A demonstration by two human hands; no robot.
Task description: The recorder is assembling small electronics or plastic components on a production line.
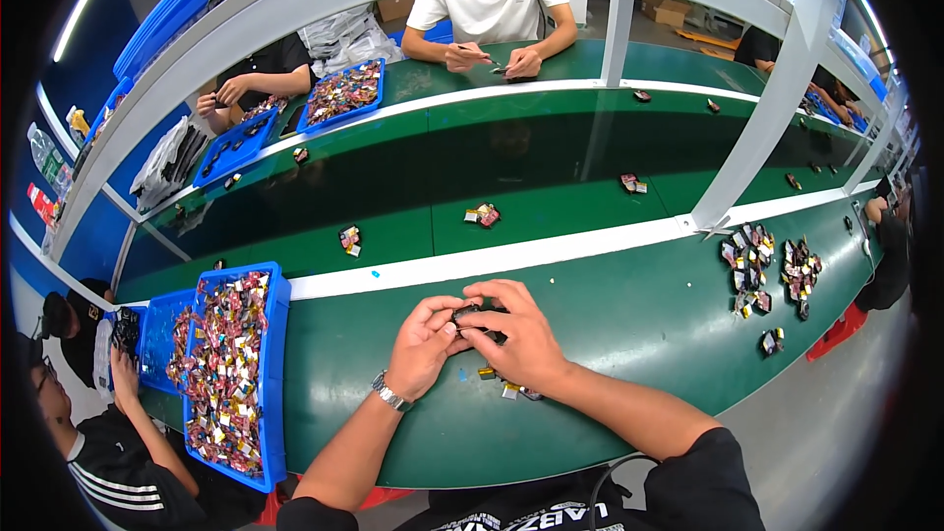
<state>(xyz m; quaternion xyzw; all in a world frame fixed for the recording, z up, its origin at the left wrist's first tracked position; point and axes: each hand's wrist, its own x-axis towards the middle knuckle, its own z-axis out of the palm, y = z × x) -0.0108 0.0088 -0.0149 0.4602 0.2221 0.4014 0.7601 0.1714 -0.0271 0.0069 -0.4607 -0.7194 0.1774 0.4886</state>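
My left hand (423, 346) and my right hand (519, 339) meet over the green table, closed around a small black part (466, 314). The fingertips of both hands press on it, and fingers cover much of its shape. Below my right palm lies a small bundle of wired components (510, 391) with white and yellow pieces, partly hidden by the wrist. A tiny blue scrap (462, 374) rests on the table between my wrists. My left wrist carries a metal watch (391, 392).
To my left, a blue tray (276, 374) is heaped with wired components. Clusters of similar black parts (749, 261) lie at the right. Past a white rail (492, 256), a green conveyor belt (551, 211) bears scattered pieces. A grey post (752, 128) rises at the right. Co-workers sit opposite and leftward.
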